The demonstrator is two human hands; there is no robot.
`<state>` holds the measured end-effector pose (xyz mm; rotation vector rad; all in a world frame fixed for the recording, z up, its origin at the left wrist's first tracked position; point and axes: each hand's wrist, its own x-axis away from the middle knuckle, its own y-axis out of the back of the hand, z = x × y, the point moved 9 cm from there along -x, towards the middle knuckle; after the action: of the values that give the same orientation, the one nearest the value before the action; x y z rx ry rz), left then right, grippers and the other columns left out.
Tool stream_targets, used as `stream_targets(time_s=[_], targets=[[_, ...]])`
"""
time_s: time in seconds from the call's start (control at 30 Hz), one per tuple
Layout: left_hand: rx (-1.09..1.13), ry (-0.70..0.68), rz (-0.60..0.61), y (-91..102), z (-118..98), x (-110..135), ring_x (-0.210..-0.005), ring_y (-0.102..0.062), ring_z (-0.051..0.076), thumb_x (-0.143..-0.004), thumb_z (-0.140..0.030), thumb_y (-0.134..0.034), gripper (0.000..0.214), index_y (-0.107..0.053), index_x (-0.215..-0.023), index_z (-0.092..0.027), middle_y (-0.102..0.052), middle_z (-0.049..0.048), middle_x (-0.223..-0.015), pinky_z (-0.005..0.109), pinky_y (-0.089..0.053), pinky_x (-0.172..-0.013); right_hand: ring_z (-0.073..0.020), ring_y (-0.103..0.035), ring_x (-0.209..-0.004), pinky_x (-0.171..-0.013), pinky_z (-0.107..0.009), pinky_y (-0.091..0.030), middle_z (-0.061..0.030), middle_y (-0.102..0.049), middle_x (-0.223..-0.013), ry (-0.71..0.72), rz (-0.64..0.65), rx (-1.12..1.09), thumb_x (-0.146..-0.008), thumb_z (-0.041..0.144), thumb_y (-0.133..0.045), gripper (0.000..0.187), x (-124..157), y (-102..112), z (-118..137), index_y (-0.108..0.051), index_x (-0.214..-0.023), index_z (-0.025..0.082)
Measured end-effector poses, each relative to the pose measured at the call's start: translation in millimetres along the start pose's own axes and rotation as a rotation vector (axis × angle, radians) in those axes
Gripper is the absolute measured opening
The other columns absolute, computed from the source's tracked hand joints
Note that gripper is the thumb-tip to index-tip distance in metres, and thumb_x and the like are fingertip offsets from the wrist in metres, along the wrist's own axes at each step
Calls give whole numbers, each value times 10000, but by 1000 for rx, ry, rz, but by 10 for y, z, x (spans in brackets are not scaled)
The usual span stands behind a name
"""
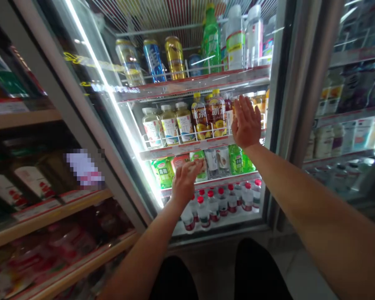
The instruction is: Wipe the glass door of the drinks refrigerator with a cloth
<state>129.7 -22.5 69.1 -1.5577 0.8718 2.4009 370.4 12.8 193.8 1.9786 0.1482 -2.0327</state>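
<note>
My right hand (246, 123) is raised with its fingers stretched out in front of the middle shelf of a lit drinks cooler, beside the iced tea bottles (218, 114) with yellow caps. Lower and to the left, my left hand (186, 179) has its fingers extended, overlapping a green drink package (200, 157) on the shelf below. I cannot tell whether either hand touches glass or a drink. Three bottles with white caps (167, 123) stand left of the iced teas. A green pack (163, 171) sits left of my left hand, and green bottles (236, 159) stand below my right hand.
Cans (174, 58) and a tall green bottle (211, 39) fill the top shelf. Several red-capped bottles (203, 212) stand at the bottom. Wooden-edged shelves (59, 208) with goods are on the left; another cooler (346, 116) is on the right beyond a metal frame (303, 91).
</note>
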Motion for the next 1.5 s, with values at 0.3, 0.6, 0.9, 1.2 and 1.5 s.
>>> stream_targets(time_s=[0.3,0.6,0.9,1.2,1.5], targets=[[-30,21,-46,-113,-169,-273,-1128,-511,275,-937,-47,-549,537,-590,-1428,-259,-571,126,-1312,404,-471,-1000,-211,-288,-1539,-1264,-486,-249,-71,-378,-1621,10,-8,62,-995,249,-283,571,-2,10,8,-406,-1545,158],[-45,-6,7,-265,-484,-518,-1089,-513,265,-930,-35,-555,563,-565,-1448,-255,-577,110,-1315,388,-486,-968,-215,-240,-1556,-1275,-512,-203,-70,-356,-1633,-19,29,-14,-1005,263,-263,581,-3,-23,-18,-356,-1574,194],[62,-131,148,-454,-718,-620,-1100,-520,271,-971,-74,-513,544,-518,-1477,-274,-589,106,-1336,402,-500,-944,-243,-266,-1547,-1266,-562,-213,-74,-374,-1620,-2,-7,-81,-1003,235,-278,581,-25,-3,2,-342,-1581,208],[192,-31,145,-544,-742,-813,-1027,-568,251,-997,-129,-542,178,-635,-1148,-137,-660,107,-1069,380,-533,-928,-249,-517,-1385,-1165,-514,-451,-110,-568,-1459,37,77,-344,-948,144,-391,566,749,283,448,-466,-1506,206],[224,-57,80,-348,-603,-485,-1251,-563,245,-1000,-129,-523,254,-575,-1249,-130,-592,161,-1341,422,-509,-1057,-268,-437,-1462,-1168,-478,-456,-140,-471,-1551,354,209,-239,-988,170,-503,719,1448,122,732,-181,-1631,177]])
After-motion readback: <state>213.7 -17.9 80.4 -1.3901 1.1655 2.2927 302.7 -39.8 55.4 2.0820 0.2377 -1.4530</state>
